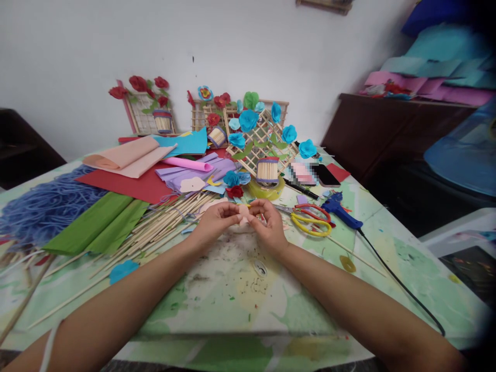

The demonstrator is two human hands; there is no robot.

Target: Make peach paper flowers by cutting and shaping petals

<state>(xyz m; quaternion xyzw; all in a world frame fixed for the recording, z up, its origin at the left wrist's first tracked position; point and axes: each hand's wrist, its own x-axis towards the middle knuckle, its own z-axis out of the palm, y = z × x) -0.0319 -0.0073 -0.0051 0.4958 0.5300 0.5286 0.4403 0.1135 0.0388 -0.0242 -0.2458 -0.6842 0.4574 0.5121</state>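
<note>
A small pale pink paper piece [244, 213] is held between both hands above the middle of the table. My left hand [217, 221] pinches its left side with thumb and fingers. On its right side, my right hand [270, 225] pinches it too, fingers curled. Just behind the hands lie a dark red paper flower [234, 191], a blue paper flower [231, 179] and a roll of yellow tape [265, 189]. Scissors with red and yellow handles [312, 221] rest right of my right hand.
Thin sticks [158, 225], green paper [96, 225] and blue yarn [42, 206] lie left. A blue glue gun [343, 212] with a black cord lies right, near a phone [325, 175]. A stick lattice with blue flowers [248, 120] stands behind.
</note>
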